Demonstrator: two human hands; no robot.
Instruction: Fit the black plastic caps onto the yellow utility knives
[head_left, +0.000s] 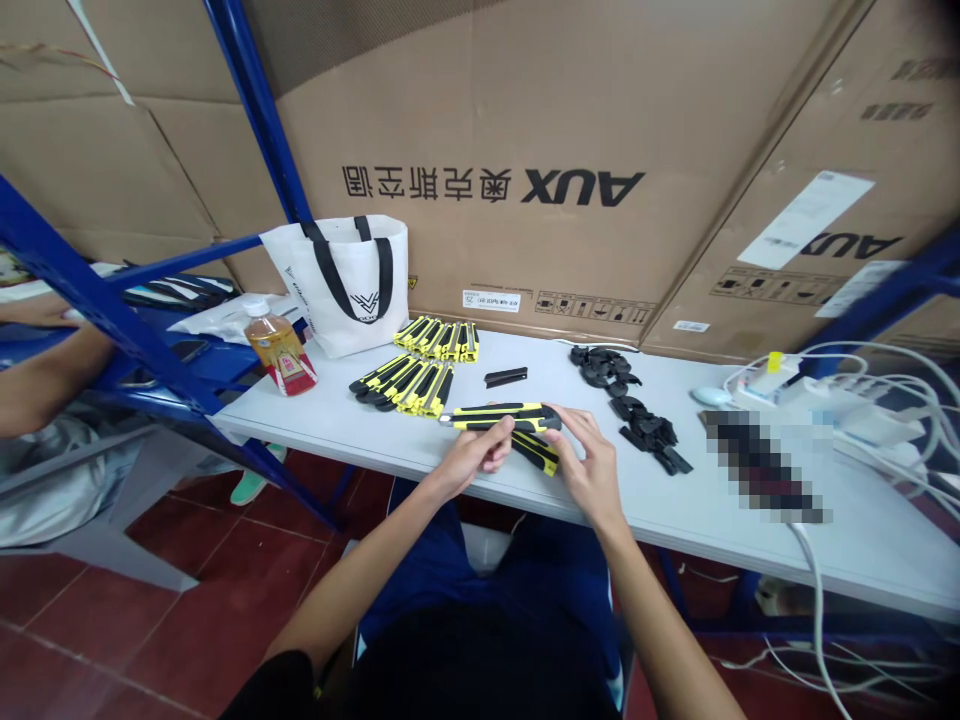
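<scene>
Between both hands, above the front of the table, I hold a yellow and black utility knife [499,415] lengthwise. My left hand [480,455] pinches its left and middle part with the thumb on top. My right hand [589,455] grips the black right end. Just under the knife lies another yellow and black knife body [536,453], partly covered by my fingers. Behind the hands rests a small dark strip, perhaps blades [506,377]. To the left, similar knives lie in two rows, a front row [405,385] and a back row [439,338]. Black plastic parts [604,370] are heaped at the right.
A white tote bag [367,280] and a drink bottle [281,350] stand at the table's left end. White cables and power strips [862,400] crowd the right, near a blurred-out object [765,465]. Large cartons [487,240] form the back. Another person's arm [52,370] shows far left.
</scene>
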